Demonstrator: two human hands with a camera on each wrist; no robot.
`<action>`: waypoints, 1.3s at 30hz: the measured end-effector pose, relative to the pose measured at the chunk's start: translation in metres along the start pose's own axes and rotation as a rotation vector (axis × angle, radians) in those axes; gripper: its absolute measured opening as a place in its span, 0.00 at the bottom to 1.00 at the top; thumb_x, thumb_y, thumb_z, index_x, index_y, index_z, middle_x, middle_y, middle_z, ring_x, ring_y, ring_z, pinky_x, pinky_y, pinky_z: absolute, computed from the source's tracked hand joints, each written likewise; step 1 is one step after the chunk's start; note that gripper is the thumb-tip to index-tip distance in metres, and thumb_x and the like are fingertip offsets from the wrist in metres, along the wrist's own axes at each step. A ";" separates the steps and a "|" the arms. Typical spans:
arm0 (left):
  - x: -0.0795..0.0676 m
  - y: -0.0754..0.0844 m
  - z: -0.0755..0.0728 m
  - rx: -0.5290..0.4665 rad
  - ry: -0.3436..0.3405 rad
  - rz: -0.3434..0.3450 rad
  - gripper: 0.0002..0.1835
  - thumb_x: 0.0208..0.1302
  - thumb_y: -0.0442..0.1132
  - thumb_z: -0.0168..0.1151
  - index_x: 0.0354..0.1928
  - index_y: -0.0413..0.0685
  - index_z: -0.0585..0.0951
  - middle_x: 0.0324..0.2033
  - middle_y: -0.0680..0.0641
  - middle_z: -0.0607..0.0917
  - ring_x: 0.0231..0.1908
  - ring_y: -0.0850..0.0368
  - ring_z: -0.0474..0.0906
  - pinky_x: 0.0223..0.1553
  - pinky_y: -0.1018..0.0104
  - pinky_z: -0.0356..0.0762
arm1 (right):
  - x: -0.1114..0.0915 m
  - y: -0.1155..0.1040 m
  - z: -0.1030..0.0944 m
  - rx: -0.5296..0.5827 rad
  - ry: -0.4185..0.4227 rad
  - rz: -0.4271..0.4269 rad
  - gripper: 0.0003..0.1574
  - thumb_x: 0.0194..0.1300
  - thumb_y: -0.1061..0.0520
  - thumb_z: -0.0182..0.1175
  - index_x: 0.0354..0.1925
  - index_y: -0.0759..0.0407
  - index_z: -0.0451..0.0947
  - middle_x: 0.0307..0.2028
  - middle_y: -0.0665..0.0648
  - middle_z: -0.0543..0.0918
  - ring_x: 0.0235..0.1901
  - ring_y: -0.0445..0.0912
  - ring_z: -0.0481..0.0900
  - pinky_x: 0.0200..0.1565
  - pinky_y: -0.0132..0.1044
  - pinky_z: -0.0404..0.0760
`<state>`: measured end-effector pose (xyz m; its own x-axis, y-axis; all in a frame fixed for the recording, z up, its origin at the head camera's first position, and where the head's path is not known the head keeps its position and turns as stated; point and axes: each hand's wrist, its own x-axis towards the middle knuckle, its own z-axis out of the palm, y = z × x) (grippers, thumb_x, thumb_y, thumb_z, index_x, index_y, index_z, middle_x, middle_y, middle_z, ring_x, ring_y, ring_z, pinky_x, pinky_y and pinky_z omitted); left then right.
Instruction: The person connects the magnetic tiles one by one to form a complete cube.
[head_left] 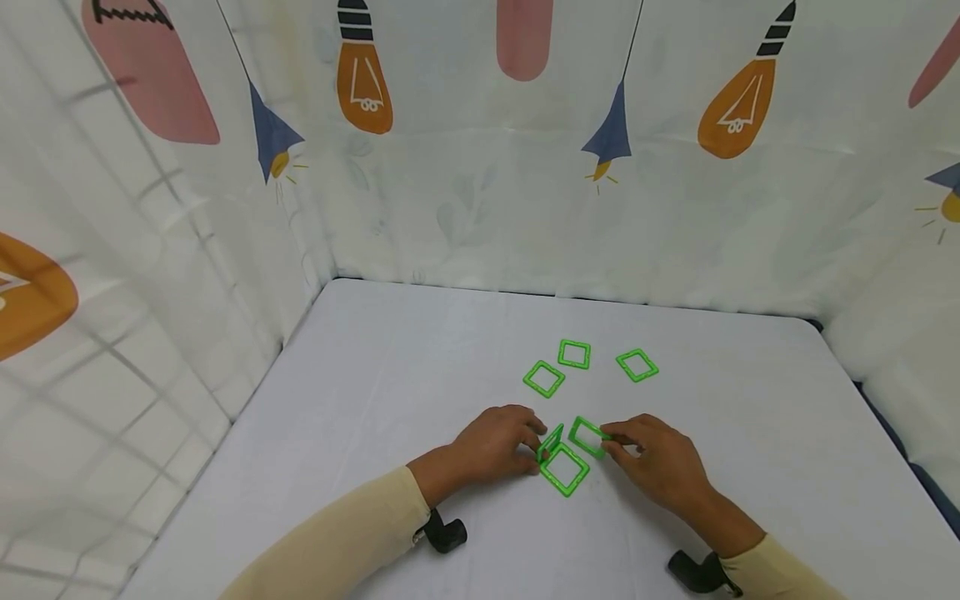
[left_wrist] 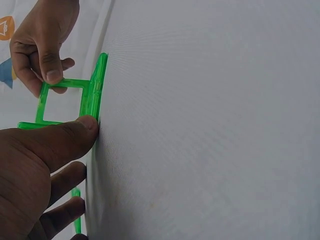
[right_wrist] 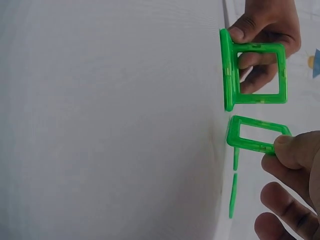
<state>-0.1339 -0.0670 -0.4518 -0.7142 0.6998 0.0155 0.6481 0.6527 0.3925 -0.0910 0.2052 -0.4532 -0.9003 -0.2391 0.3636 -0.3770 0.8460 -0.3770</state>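
A green square magnetic tile [head_left: 553, 482], a hollow frame, lies flat on the white table between the hands. Along its far left edge a second green tile [right_wrist: 282, 72] stands upright, meeting it at about a right angle. My left hand [head_left: 495, 443] holds this pair from the left, its thumb at the flat tile's edge and its fingers behind the upright one. Opposite, my right hand [head_left: 660, 462] pinches a third green tile [right_wrist: 250, 145] by one side between thumb and forefinger. That tile is tilted, close beside the pair, its lower edge near the tabletop.
Three more green tiles lie flat farther back: one at centre left [head_left: 536, 389], one behind it [head_left: 573, 365] and one to the right [head_left: 647, 376]. A printed curtain [head_left: 480, 208] hangs behind the table [head_left: 390, 350] and along its sides.
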 end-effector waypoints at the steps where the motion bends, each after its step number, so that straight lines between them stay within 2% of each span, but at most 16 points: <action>1: 0.000 0.000 0.000 0.002 0.001 0.001 0.09 0.60 0.47 0.77 0.42 0.57 0.92 0.56 0.57 0.83 0.65 0.58 0.73 0.65 0.61 0.70 | 0.000 -0.001 0.000 0.000 -0.003 0.001 0.19 0.51 0.59 0.81 0.43 0.49 0.90 0.37 0.45 0.87 0.33 0.39 0.84 0.32 0.32 0.83; 8: -0.001 0.000 -0.001 0.002 0.013 0.017 0.09 0.60 0.46 0.77 0.42 0.56 0.92 0.56 0.56 0.83 0.65 0.57 0.73 0.65 0.60 0.70 | 0.001 -0.003 0.002 0.008 -0.028 -0.004 0.19 0.52 0.58 0.81 0.44 0.48 0.90 0.36 0.43 0.86 0.34 0.38 0.83 0.33 0.32 0.83; 29: 0.000 0.002 -0.001 0.014 0.003 -0.003 0.09 0.60 0.47 0.77 0.42 0.58 0.92 0.55 0.58 0.83 0.65 0.57 0.73 0.65 0.59 0.70 | -0.003 -0.008 0.002 0.078 -0.043 -0.057 0.21 0.50 0.60 0.82 0.43 0.47 0.89 0.35 0.39 0.84 0.35 0.33 0.83 0.34 0.30 0.82; 39: 0.000 0.003 -0.001 0.006 -0.004 -0.018 0.09 0.60 0.47 0.77 0.42 0.58 0.92 0.56 0.58 0.83 0.65 0.57 0.72 0.65 0.59 0.71 | -0.004 -0.011 0.000 0.082 -0.056 -0.050 0.20 0.50 0.59 0.81 0.43 0.46 0.89 0.36 0.38 0.83 0.35 0.33 0.84 0.34 0.30 0.82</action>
<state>-0.1326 -0.0656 -0.4495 -0.7245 0.6892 0.0050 0.6368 0.6666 0.3875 -0.0837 0.1968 -0.4506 -0.8899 -0.3078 0.3366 -0.4359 0.7913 -0.4287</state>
